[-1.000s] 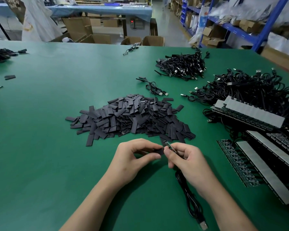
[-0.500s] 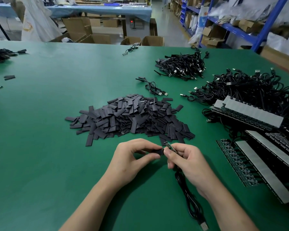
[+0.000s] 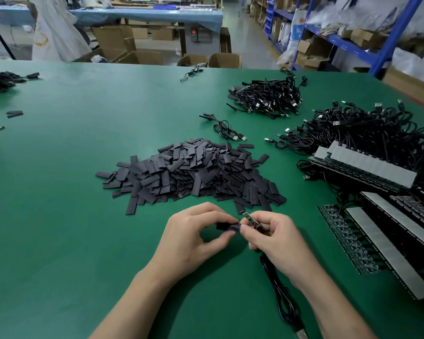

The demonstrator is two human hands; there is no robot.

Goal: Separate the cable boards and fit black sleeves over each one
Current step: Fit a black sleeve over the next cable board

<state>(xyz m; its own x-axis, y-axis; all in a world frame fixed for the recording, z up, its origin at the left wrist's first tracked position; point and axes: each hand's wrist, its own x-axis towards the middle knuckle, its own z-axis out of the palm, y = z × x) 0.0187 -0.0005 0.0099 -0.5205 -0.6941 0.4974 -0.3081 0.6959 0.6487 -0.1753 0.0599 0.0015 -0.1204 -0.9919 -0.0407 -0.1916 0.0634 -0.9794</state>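
While the left hand [image 3: 194, 232] pinches a black sleeve [image 3: 224, 227] and the right hand [image 3: 277, 238] pinches the green cable board [image 3: 249, 218] beside it above the surface [image 3: 83, 241], squeeze the sleeve mouth round, then feed squarely.

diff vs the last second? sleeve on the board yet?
Barely any. The left hand re-pinched the black sleeve, so more of it shows, its end near the cable board. Not on yet: the board stays bare, held in the right hand. The cable and the sleeve pile are unmoved.
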